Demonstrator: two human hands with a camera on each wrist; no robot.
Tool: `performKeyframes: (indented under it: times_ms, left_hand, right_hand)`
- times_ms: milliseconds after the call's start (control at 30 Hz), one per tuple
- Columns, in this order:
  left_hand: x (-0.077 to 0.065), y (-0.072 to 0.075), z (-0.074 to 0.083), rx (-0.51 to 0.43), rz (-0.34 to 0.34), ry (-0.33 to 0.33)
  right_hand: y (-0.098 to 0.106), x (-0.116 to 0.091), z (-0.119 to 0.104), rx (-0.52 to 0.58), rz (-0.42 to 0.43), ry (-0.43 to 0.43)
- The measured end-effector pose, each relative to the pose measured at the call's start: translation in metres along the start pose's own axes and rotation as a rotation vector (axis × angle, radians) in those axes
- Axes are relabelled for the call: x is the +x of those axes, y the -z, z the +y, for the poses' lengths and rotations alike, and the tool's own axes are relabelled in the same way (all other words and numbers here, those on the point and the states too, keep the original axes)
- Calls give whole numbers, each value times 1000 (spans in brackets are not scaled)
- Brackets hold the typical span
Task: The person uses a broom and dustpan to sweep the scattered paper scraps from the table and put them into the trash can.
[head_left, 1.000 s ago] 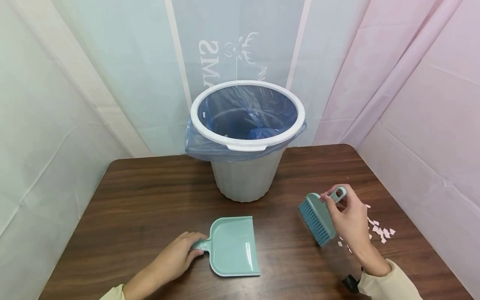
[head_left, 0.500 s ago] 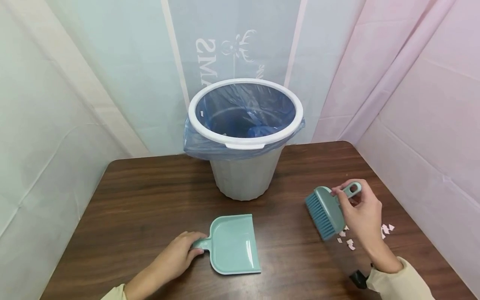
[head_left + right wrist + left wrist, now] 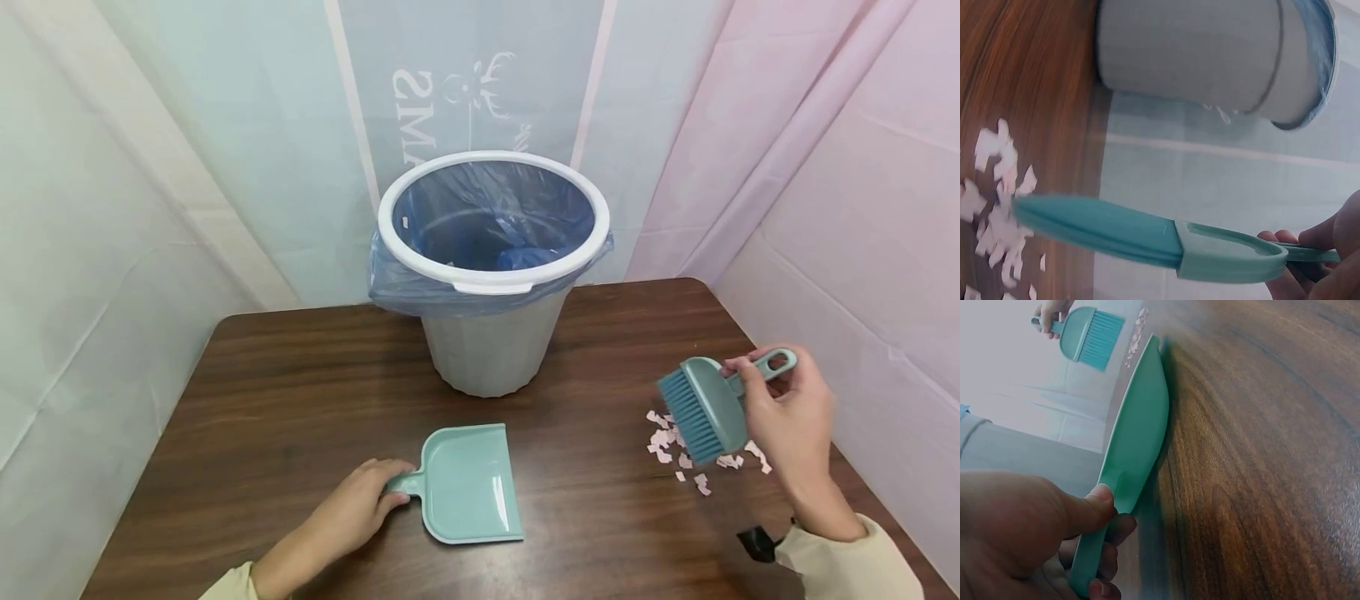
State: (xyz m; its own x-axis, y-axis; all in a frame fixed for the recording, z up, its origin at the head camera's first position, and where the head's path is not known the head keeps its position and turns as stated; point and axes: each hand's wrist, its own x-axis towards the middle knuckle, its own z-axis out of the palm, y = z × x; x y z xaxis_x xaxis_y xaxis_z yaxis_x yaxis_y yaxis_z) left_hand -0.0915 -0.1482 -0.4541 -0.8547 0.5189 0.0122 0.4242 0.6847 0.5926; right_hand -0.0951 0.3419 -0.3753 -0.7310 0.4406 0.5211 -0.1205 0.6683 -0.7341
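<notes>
My left hand [image 3: 360, 508] grips the short handle of a pale green dustpan [image 3: 468, 483], which rests on the table with its straight lip facing right. In the left wrist view the thumb and fingers wrap that handle. On the right, my right hand [image 3: 795, 417] holds a green hand brush [image 3: 716, 404] by its looped handle. The right wrist view shows the brush's bristles [image 3: 1097, 225] raised at or just above a scatter of torn white paper scraps [image 3: 1004, 219]. Some scraps lie behind the brush in the head view, partly hidden.
A grey bin [image 3: 487, 350] with a white rim and blue liner bag stands at the table's back middle. A small white scrap [image 3: 405, 222] clings inside the liner. Fabric walls enclose the dark wooden table [image 3: 300, 400] at the back and both sides.
My right hand has moved right with the brush, to the far side of the scraps. More of the paper pile now shows to the brush's left. The left hand and dustpan stay put.
</notes>
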Motion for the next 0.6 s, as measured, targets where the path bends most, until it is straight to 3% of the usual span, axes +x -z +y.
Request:
performKeyframes:
  times_ms: [100, 333, 600]
  left_hand:
    - [1, 0, 1, 9, 6, 0]
    - [1, -1, 2, -40, -39, 30]
    - [1, 1, 2, -79, -52, 48]
  right_hand:
    - [4, 2, 6, -31, 14, -2]
    - [6, -6, 19, -158, 42, 125]
    - [2, -13, 26, -186, 39, 183]
